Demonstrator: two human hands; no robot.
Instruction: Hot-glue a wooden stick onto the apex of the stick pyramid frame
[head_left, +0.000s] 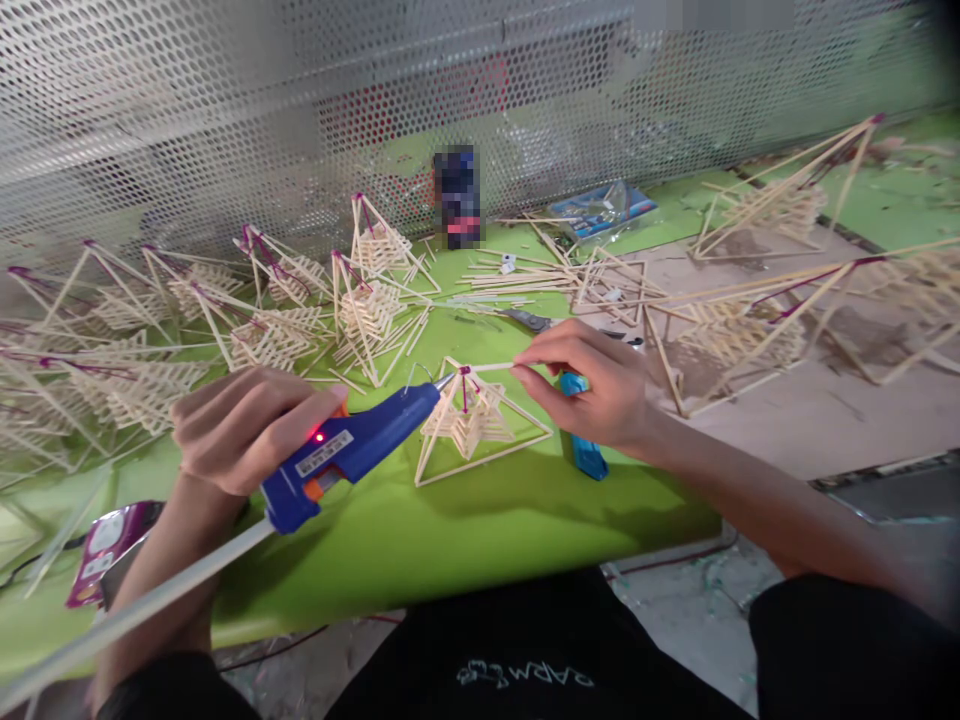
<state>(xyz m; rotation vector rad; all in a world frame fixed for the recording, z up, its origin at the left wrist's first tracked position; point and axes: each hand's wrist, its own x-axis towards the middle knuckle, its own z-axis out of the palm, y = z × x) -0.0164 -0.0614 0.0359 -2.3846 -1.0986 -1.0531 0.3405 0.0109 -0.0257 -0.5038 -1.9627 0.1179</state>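
Note:
My left hand (251, 425) is wrapped round a blue hot glue gun (352, 440) with a red light lit and a long glue stick (150, 610) sticking out of its back end. The gun's nozzle reaches the purple tip of a small wooden-stick pyramid (484, 455), which has a stacked lattice of sticks inside. Between thumb and fingers, my right hand (589, 380) pinches a thin wooden stick (493, 367) whose far end meets that same tip. Just below my right hand lies a light-blue utility knife (589, 455), partly hidden by it.
Several finished-looking stick pyramids (367, 310) crowd the left side, with larger ones (750, 330) at right on a wooden board (817, 430). Loose sticks (525, 270), scissors (529, 320) and a plastic packet (604, 210) lie behind. A perforated metal screen (300, 110) borders the green table (480, 540).

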